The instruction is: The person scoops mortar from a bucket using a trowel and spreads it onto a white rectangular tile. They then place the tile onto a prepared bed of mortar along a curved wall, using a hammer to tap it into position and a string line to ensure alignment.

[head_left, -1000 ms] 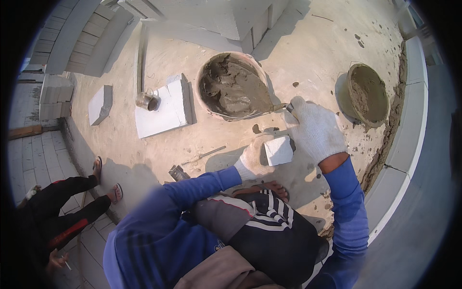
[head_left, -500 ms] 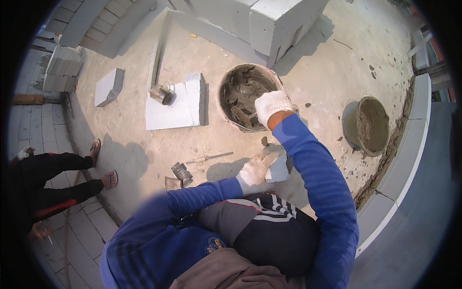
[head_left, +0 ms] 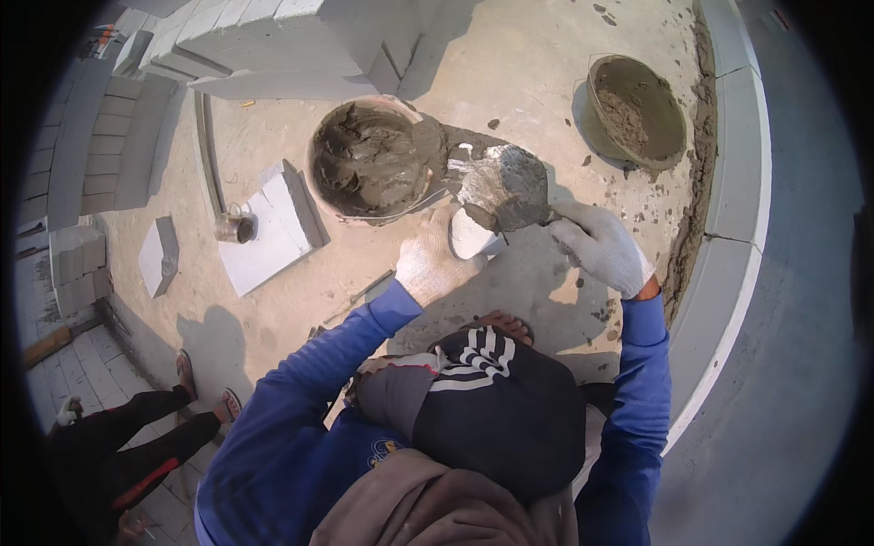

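Note:
My left hand [head_left: 435, 259], in a white knit glove, is closed around a small pale block piece [head_left: 472, 238]. A mortar-smeared trowel [head_left: 510, 177] is gripped by its handle in my right hand [head_left: 604, 250], also gloved. Its broad blade lies tilted over the block piece, with wet grey mortar at the edge where the two meet. Just beyond, to the left of the blade, stands a round bucket [head_left: 353, 217] of wet mortar [head_left: 364, 159]. My right fingers hide most of the trowel's handle.
A second mortar bucket [head_left: 596, 136] stands far right, beside a low block wall [head_left: 736, 200]. On the left, a metal cup [head_left: 235, 227] rests on a white slab [head_left: 282, 238], near another block [head_left: 159, 255]. Stacked blocks [head_left: 282, 45] stand behind. A person's legs [head_left: 150, 419] show at left.
My right hand has come out of the mortar bucket with the trowel and swung right and nearer. My left hand has raised the block piece to the blade. The view has shifted right.

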`<state>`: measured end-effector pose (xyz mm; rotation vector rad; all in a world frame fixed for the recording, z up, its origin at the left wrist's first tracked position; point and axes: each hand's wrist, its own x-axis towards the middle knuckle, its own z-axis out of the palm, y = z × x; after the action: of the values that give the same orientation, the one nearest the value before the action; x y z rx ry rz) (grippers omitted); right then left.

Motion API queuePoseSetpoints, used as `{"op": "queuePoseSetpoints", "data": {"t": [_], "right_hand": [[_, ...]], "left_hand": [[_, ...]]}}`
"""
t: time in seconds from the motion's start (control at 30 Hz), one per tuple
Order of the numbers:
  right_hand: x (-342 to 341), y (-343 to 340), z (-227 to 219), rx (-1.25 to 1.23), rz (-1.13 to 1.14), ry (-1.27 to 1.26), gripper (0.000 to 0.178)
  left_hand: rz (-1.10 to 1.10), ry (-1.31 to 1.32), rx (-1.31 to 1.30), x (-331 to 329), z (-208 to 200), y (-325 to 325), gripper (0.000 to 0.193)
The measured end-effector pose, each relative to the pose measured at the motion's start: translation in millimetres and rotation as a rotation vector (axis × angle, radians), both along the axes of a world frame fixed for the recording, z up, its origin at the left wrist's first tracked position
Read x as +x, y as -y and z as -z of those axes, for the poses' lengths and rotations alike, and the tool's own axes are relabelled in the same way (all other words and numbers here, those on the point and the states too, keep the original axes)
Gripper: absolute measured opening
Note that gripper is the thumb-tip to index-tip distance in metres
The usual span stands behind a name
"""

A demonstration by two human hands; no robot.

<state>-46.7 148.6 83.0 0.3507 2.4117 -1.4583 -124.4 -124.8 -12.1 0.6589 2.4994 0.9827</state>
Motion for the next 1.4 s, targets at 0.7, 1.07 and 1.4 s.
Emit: {"op": "queuePoseSetpoints", "data": {"t": [0.7,1.07,1.4], "right_hand": [[273,93,56,0.466,0.810,-0.117,0.035],[272,86,38,0.718,0.772,-0.060,0.031],[238,54,73,0.610,0.546,0.031,0.032]], "left_hand": [[-0.258,1.417,0.782,13,34,-57,0.075],[-0.268,1.523,0.751,18,49,-38,0.080],[-0.319,1.540,0.794,5,62,-8,0.079]]}}
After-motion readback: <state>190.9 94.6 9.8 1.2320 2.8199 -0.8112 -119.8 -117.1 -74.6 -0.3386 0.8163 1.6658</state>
